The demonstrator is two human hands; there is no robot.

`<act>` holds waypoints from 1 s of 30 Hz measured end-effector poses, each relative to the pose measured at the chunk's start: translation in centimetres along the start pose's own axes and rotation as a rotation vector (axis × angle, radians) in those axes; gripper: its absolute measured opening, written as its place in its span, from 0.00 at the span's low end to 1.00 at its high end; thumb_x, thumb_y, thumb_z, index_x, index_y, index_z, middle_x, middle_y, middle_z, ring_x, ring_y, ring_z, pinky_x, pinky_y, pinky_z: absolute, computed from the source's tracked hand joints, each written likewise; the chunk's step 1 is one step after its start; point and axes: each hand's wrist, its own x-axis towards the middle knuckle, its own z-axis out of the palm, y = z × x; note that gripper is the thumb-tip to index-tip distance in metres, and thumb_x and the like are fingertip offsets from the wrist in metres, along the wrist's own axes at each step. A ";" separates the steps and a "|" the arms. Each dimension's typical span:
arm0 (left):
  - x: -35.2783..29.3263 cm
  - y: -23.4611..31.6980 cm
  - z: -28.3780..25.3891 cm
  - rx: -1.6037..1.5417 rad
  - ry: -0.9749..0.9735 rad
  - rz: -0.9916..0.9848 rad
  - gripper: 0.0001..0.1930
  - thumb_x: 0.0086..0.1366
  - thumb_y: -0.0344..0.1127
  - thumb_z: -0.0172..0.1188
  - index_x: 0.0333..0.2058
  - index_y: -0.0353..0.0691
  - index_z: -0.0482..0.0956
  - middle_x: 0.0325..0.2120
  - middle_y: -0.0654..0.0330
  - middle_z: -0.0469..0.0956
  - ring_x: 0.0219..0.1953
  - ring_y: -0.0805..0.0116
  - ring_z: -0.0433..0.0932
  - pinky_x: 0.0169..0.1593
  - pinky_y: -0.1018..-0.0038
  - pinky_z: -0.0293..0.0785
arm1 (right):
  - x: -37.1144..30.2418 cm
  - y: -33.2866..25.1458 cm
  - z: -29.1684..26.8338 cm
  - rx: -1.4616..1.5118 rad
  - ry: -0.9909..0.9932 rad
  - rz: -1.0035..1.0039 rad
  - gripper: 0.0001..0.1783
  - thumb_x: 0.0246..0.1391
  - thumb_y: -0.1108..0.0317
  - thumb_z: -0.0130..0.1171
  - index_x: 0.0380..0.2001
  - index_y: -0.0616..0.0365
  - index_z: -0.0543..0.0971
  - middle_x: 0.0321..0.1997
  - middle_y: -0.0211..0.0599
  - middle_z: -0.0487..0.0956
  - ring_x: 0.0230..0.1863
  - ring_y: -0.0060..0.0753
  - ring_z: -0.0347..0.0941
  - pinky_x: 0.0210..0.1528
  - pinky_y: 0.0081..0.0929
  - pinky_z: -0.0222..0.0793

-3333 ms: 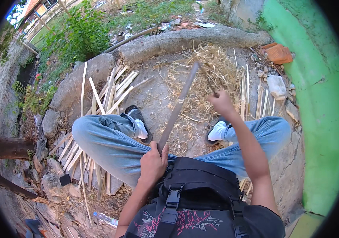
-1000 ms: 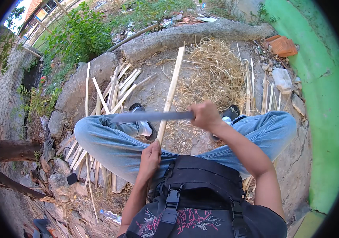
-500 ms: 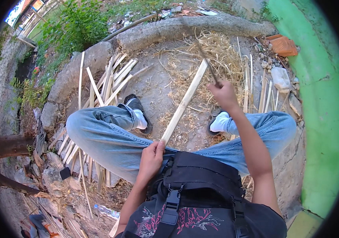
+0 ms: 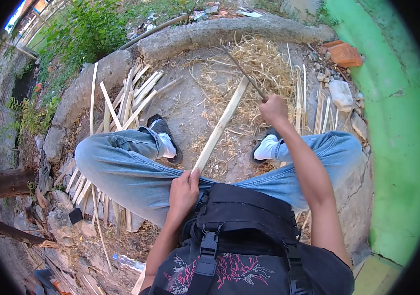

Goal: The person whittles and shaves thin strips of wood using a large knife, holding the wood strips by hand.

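My left hand (image 4: 184, 191) is closed around the near end of a long, pale strip of split bamboo or wood (image 4: 222, 125), just in front of the black bag on my lap. The strip slants away from me, up and to the right, between my legs. My right hand (image 4: 274, 109) grips the handle of a long, thin, dark-bladed knife (image 4: 242, 69). Its blade points forward and left and crosses the strip's far end. Whether the edge touches the strip I cannot tell.
Curly shavings (image 4: 264, 64) heap beyond the strip. Pale strips (image 4: 134, 96) pile up at left, and more strips (image 4: 301, 98) lie at right near a whitish stone (image 4: 340, 95). A low concrete curb (image 4: 210, 37) curves across the back; a green wall (image 4: 396, 137) rises at right.
The knife blade has swung down and left, from blurred and more upright to lying across the strip's far end. My right hand has shifted slightly forward. My left hand keeps its hold.
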 end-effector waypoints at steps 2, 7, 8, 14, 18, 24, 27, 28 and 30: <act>0.2 0.2 0.1 0.026 0.021 0.000 0.21 0.69 0.44 0.48 0.26 0.29 0.73 0.17 0.39 0.71 0.23 0.37 0.71 0.27 0.54 0.62 | -1.3 -1.3 1.2 0.088 0.087 -0.045 0.13 0.47 0.60 0.57 0.25 0.58 0.83 0.23 0.49 0.80 0.28 0.50 0.79 0.35 0.42 0.74; 0.0 0.0 0.3 0.058 0.037 0.009 0.21 0.69 0.45 0.48 0.26 0.29 0.73 0.17 0.39 0.71 0.23 0.36 0.71 0.27 0.54 0.63 | -8.7 -3.6 3.2 -0.014 -0.149 -0.443 0.13 0.46 0.60 0.57 0.23 0.59 0.81 0.21 0.50 0.79 0.26 0.51 0.78 0.35 0.44 0.74; 0.1 -0.1 0.3 0.060 0.035 0.007 0.21 0.69 0.45 0.48 0.26 0.29 0.73 0.17 0.39 0.71 0.23 0.36 0.71 0.27 0.54 0.63 | -9.3 -3.5 3.6 -0.072 -0.167 -0.550 0.12 0.46 0.60 0.57 0.23 0.59 0.81 0.21 0.50 0.79 0.26 0.50 0.78 0.35 0.43 0.75; -0.1 -0.3 0.4 0.070 0.059 0.007 0.21 0.68 0.46 0.49 0.27 0.30 0.74 0.17 0.39 0.71 0.24 0.36 0.71 0.28 0.54 0.64 | -3.1 -1.4 2.3 0.107 -0.061 -0.145 0.12 0.42 0.61 0.57 0.20 0.58 0.80 0.20 0.51 0.78 0.25 0.50 0.78 0.35 0.44 0.75; 0.1 -0.2 0.5 0.056 0.039 -0.027 0.21 0.68 0.46 0.49 0.27 0.30 0.74 0.18 0.39 0.72 0.24 0.37 0.72 0.28 0.54 0.64 | -7.7 -3.1 3.0 -0.029 -0.189 -0.495 0.12 0.44 0.60 0.57 0.23 0.58 0.82 0.21 0.51 0.79 0.26 0.49 0.79 0.35 0.44 0.76; -0.4 -0.5 0.7 0.115 0.064 0.004 0.21 0.68 0.45 0.49 0.26 0.30 0.74 0.17 0.39 0.71 0.23 0.37 0.72 0.28 0.53 0.64 | -2.8 -1.7 2.8 0.146 -0.087 -0.067 0.13 0.47 0.62 0.57 0.22 0.60 0.82 0.18 0.51 0.77 0.20 0.50 0.76 0.27 0.39 0.74; 0.1 -0.2 0.7 0.114 0.070 -0.003 0.21 0.68 0.45 0.49 0.26 0.31 0.74 0.18 0.39 0.72 0.24 0.37 0.72 0.28 0.53 0.64 | -5.7 -1.9 3.7 0.005 -0.077 -0.355 0.15 0.48 0.59 0.56 0.22 0.61 0.81 0.23 0.49 0.79 0.29 0.52 0.78 0.35 0.44 0.75; 0.0 -0.2 0.6 0.088 0.064 -0.015 0.20 0.68 0.45 0.50 0.26 0.31 0.74 0.18 0.39 0.72 0.24 0.37 0.73 0.28 0.53 0.65 | -5.7 -1.6 3.8 0.005 -0.076 -0.348 0.15 0.48 0.59 0.56 0.22 0.61 0.81 0.23 0.49 0.79 0.29 0.52 0.78 0.35 0.44 0.75; -0.4 0.1 0.8 0.106 0.073 -0.014 0.20 0.68 0.45 0.50 0.26 0.31 0.74 0.18 0.39 0.72 0.24 0.37 0.73 0.28 0.52 0.65 | -4.9 -1.1 4.3 -0.126 -0.139 -0.396 0.14 0.48 0.60 0.56 0.22 0.61 0.82 0.23 0.50 0.79 0.30 0.51 0.79 0.36 0.44 0.75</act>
